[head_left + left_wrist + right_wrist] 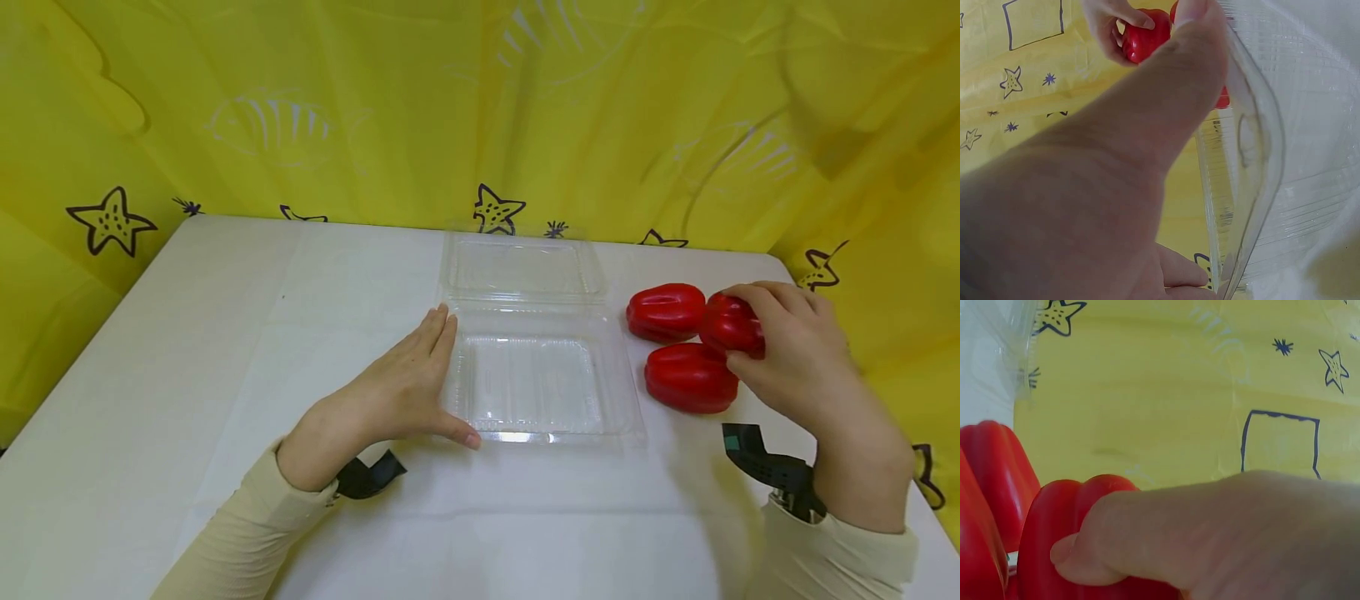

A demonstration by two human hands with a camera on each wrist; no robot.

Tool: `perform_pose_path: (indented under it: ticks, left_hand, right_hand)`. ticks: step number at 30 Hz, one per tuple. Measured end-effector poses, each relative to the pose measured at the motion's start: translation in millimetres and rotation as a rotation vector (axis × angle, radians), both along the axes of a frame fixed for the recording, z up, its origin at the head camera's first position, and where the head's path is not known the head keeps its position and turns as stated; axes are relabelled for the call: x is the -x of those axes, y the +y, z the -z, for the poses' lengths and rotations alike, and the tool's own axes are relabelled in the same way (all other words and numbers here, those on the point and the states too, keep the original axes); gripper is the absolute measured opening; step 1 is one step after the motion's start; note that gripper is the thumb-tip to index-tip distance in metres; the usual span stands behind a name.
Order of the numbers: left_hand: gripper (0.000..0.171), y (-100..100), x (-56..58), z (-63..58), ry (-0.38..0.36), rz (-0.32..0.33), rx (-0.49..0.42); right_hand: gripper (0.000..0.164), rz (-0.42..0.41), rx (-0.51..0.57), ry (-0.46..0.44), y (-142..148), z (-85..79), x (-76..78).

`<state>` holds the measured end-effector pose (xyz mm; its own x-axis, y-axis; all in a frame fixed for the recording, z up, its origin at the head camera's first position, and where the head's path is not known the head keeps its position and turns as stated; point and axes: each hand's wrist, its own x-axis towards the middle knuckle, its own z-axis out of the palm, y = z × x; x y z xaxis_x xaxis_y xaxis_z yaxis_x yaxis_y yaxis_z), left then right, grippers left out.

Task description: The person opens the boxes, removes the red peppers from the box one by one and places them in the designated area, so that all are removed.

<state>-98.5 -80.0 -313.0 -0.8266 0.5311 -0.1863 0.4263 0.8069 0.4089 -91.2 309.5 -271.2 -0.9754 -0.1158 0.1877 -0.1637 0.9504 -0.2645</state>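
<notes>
A clear plastic clamshell container [536,383] lies opened out on the table, its lid [525,267] folded back at the far side. My left hand [393,392] rests against its left edge with fingers straight and the thumb at the front left corner. On the right, my right hand [798,354] grips a red bell pepper [731,325], thumb on the near side; the right wrist view shows the thumb pressed on this pepper [1054,531]. Two more red bell peppers lie beside it, a far pepper [666,312] and a near pepper [690,379].
A white cloth [225,350] covers the table. Behind it and along both sides hangs a yellow curtain [375,108] printed with stars and fish. A dark strap [772,467] is worn on the right wrist, another strap [371,475] on the left.
</notes>
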Motion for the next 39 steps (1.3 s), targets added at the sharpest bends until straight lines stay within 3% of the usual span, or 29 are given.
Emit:
perform_pose_path:
  ticks: [4,20,32,39]
  left_hand:
    - [0.143,0,0.1,0.2,-0.003,0.000,0.003]
    - [0.142,1,-0.3,-0.6,-0.003,-0.002,0.004]
    - [0.143,1,-0.5,-0.9,-0.001,-0.004,0.005]
    - [0.142,0,-0.4,-0.4,0.000,-0.001,0.008]
  right_hand:
    - [0.067,0.015,-0.008,-0.009,13,1.6,-0.6]
    - [0.073,0.145,-0.084,-0.234,35,8.3,1.4]
    - [0.078,0.160,-0.098,-0.393,47,21.0,9.6]
    - [0.072,0.125,-0.127,-0.467,54,27.0,14.4]
